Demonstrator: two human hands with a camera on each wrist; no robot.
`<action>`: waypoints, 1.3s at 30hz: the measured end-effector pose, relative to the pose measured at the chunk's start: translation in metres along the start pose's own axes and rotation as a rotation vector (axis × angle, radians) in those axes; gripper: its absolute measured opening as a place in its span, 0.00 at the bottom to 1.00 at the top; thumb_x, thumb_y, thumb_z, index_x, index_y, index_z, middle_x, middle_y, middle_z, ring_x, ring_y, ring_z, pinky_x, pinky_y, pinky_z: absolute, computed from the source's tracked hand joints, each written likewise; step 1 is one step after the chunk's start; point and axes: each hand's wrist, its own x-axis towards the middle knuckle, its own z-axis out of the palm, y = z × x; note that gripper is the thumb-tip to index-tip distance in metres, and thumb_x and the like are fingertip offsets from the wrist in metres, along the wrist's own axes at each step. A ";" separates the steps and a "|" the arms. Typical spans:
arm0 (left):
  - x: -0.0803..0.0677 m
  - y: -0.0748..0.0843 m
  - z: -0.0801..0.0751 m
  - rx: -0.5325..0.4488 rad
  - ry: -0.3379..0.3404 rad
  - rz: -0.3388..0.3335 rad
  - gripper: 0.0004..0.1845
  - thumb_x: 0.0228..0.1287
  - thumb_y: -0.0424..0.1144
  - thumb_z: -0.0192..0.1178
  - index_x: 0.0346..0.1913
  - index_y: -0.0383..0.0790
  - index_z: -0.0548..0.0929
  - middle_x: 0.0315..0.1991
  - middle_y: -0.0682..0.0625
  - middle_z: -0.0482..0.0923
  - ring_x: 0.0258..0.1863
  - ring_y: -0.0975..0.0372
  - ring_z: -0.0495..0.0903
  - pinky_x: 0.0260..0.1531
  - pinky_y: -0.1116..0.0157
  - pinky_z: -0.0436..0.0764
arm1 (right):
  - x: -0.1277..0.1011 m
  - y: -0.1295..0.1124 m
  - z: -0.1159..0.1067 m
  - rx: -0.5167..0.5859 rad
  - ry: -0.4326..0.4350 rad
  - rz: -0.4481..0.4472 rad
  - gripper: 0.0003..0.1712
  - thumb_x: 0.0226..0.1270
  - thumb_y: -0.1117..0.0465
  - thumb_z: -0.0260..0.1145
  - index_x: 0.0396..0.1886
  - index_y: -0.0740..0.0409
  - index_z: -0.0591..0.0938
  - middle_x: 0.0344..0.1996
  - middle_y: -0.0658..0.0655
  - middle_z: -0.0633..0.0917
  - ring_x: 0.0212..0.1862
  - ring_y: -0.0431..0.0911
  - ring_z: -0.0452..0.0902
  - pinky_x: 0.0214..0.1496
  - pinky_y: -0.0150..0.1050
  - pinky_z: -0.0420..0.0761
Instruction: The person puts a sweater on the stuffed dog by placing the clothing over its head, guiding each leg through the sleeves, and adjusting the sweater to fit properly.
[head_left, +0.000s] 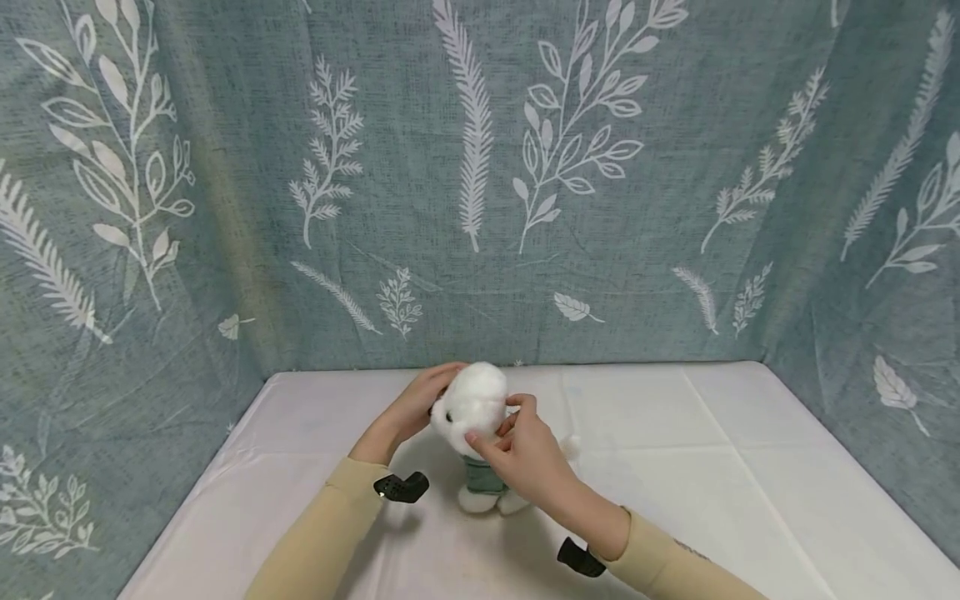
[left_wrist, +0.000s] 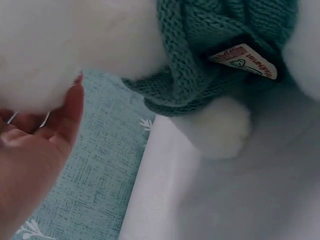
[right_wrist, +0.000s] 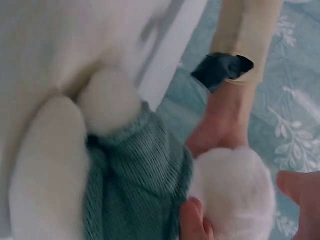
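Observation:
A white plush toy animal [head_left: 480, 400] in a green knitted sweater [head_left: 483, 477] stands on the white-covered table, its dark-eyed face turned left. My left hand [head_left: 416, 408] holds the far left side of its head; in the left wrist view its fingers [left_wrist: 75, 105] curve against the white fur. From the right, my right hand [head_left: 528, 450] spans the head with thumb and bent fingers, the thumb in front of the muzzle. In the right wrist view, its fingertips [right_wrist: 192, 220] sit where head and sweater meet. A stitched label [left_wrist: 245, 61] shows on the sweater.
The white tablecloth [head_left: 675, 483] spreads around the toy, with fold lines on the right. A blue-green curtain [head_left: 480, 292] with white leaf prints closes off the back and both sides. Black wrist devices [head_left: 401, 487] sit at both sleeve cuffs.

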 end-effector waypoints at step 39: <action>-0.052 0.009 0.058 0.290 0.174 0.151 0.21 0.57 0.44 0.68 0.52 0.42 0.79 0.48 0.47 0.80 0.44 0.58 0.80 0.42 0.65 0.79 | 0.006 0.067 -0.086 0.063 -0.130 0.109 0.29 0.57 0.49 0.70 0.56 0.56 0.77 0.47 0.56 0.82 0.48 0.47 0.80 0.45 0.41 0.80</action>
